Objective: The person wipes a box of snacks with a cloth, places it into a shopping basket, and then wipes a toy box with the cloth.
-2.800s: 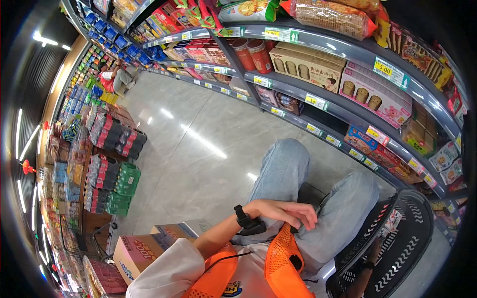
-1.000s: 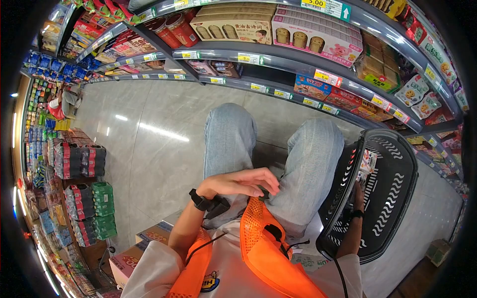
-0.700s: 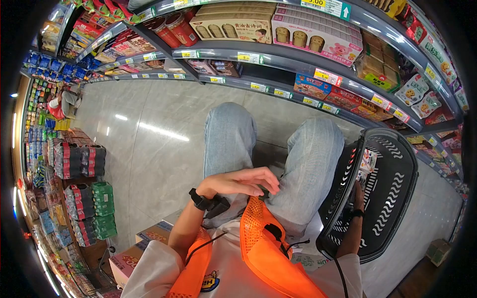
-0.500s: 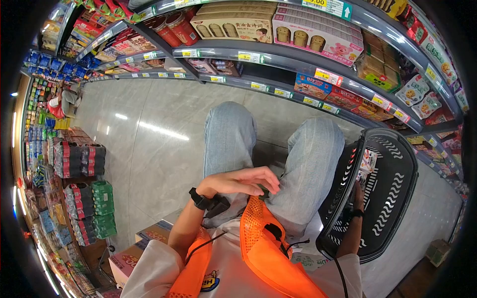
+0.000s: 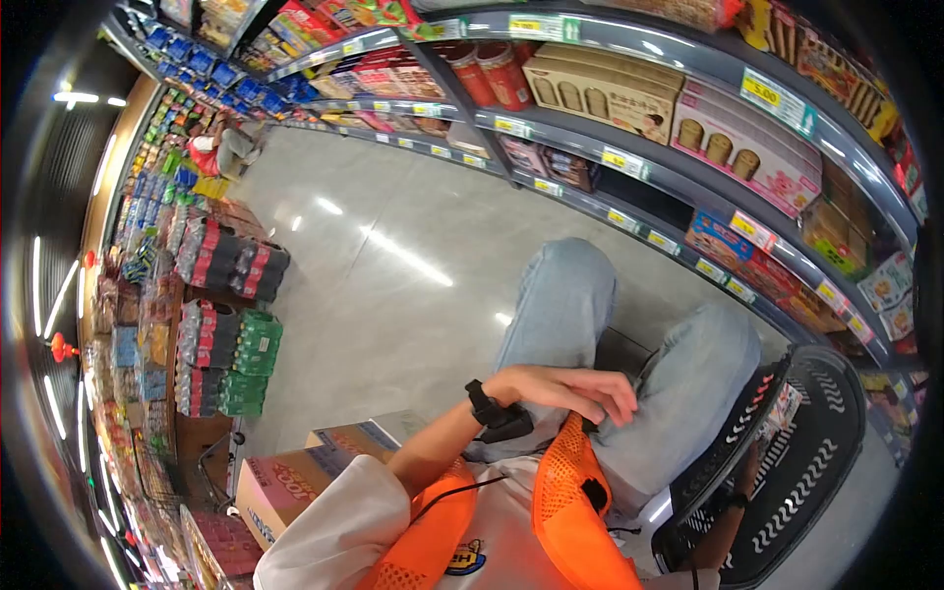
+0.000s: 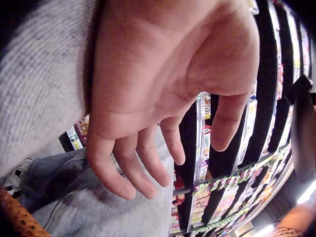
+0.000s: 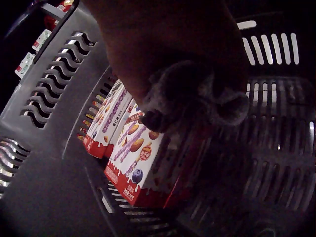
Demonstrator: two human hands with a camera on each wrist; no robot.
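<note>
The widest change is in the head view: against half a second ago the whole scene has swung, so the shelves [image 5: 688, 196] slope more steeply across the top and right, and the drink packs [image 5: 207, 251] at the left stand further in from the edge. The black basket [image 5: 841, 442] has slid toward the lower right corner, and the jeans [image 5: 560, 305] have moved right along with it. Since everything shifted together, I judge that the head turned and the handling itself is hardly further on. The left hand [image 5: 568, 395] keeps its place above the lap, its fingers loosely bent and holding nothing. The right arm still reaches down into the basket. In the right wrist view the right hand [image 7: 170, 57] hangs dark over the upper middle, and shadow hides whether its fingers grip anything. Smallest are the red and white boxes [image 7: 136, 153], lying tilted inside the basket, left of centre and lower centre, the nearer one partly behind that hand.
</note>
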